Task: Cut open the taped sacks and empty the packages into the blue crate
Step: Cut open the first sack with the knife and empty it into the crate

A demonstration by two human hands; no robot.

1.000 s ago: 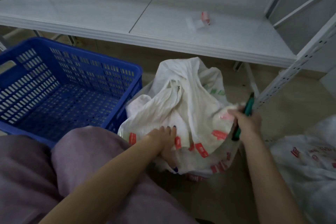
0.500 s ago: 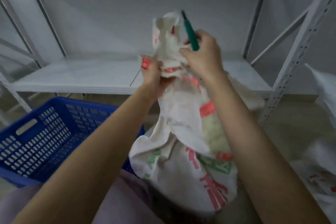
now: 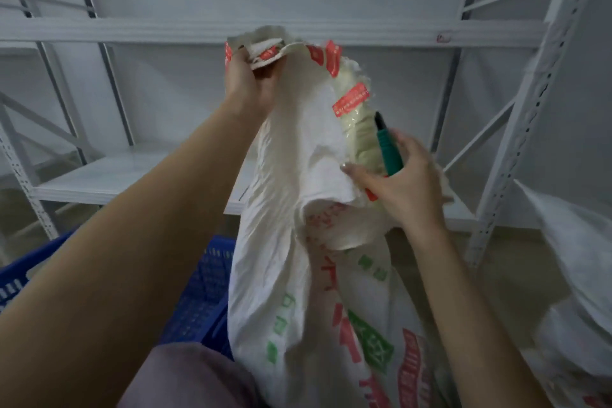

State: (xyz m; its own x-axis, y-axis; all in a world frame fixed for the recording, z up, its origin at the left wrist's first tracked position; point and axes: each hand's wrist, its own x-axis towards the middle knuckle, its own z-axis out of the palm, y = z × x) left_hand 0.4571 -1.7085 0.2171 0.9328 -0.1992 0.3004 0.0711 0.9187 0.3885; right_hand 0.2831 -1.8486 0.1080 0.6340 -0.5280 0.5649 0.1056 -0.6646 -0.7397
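A white woven sack (image 3: pixel 298 275) with red and green print and red tape along its top hangs upright in front of me. My left hand (image 3: pixel 250 79) grips its bunched top edge, holding it high. My right hand (image 3: pixel 400 182) holds a green-handled cutter (image 3: pixel 389 152), blade end pointing up, with the fingers spread against the sack's taped side. The blue crate (image 3: pixel 198 301) sits low at the left, mostly hidden behind my left arm and the sack. No packages show.
White metal shelving (image 3: pixel 516 129) fills the background, with a low shelf board (image 3: pixel 132 172) behind the sack. Another white sack (image 3: pixel 576 275) lies at the right edge. My lap in mauve fabric (image 3: pixel 185 378) is at the bottom.
My left hand lifted the sack's top from the floor to high up. My right hand with the cutter came off the top and dropped to the sack's right side. The view tilted up.
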